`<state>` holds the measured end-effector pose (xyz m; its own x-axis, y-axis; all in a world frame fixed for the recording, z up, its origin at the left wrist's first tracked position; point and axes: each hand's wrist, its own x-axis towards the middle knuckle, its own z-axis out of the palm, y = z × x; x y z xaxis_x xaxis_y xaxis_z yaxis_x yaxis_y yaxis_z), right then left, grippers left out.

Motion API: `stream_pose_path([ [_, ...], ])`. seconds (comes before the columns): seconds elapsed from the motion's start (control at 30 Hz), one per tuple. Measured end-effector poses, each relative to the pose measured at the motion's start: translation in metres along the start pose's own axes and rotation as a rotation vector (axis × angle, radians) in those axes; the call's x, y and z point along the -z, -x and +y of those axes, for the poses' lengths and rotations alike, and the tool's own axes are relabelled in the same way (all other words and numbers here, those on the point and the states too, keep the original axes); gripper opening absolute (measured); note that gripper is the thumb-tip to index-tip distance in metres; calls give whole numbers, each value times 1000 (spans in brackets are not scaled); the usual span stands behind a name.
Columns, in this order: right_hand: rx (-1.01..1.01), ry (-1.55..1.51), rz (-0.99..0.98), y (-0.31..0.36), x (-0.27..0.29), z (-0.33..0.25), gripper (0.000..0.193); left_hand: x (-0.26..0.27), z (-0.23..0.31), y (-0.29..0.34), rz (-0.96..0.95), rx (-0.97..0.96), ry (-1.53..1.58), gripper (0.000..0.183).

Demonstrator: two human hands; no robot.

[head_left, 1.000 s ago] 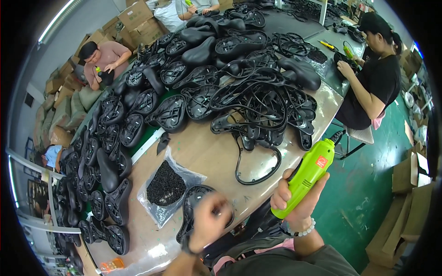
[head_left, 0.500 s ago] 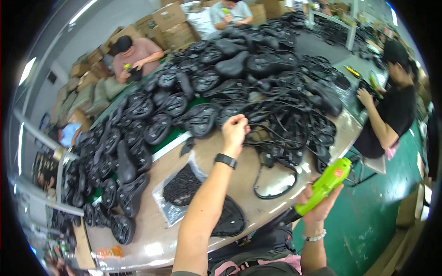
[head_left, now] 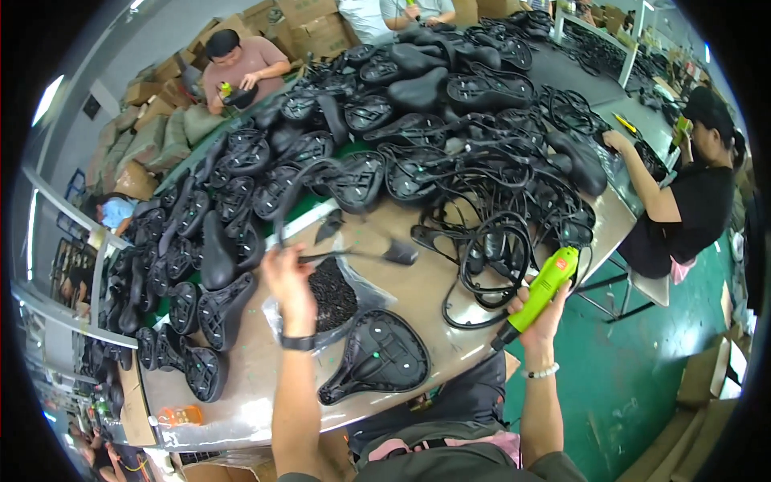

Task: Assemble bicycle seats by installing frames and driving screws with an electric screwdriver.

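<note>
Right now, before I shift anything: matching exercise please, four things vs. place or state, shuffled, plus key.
Things
1. lime-green power tool
2. blurred black strip
3. clear plastic bag
4. saddle-shaped black piece

Places or states
A. lying ribbed side up by the near edge of the table
B. held in the left hand
C. holding small black pieces
D. in the right hand's grip

Pairs: 1-D, 2-B, 3-C, 4-A

L cam of two up on the head. Looks down & fwd, w/ L hand (head_left: 289, 283) & R hand (head_left: 548, 323) near, then the table (head_left: 249, 379), w/ boxes (head_left: 315, 38) far off. V. wide, so edges bend.
</note>
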<state>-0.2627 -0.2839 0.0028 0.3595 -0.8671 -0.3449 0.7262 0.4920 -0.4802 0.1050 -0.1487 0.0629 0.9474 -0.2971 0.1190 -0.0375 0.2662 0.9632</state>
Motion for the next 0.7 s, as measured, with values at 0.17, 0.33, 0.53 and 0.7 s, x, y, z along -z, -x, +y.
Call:
stream_pose_path([
  [0.17, 3, 72, -36, -4, 8, 4, 81, 84, 28, -12, -499, 33, -327, 32],
  [0.33, 58, 112, -40, -3, 5, 3, 79, 78, 17, 29, -899, 214, -560, 31],
  [0.53, -71, 137, -92, 26, -13, 19, 82, 42, -18, 57, -1017, -132, -937, 33],
  [0.7, -244, 237, -190, 48, -22, 51, 83, 55, 1, 88, -796, -349, -1082, 43],
])
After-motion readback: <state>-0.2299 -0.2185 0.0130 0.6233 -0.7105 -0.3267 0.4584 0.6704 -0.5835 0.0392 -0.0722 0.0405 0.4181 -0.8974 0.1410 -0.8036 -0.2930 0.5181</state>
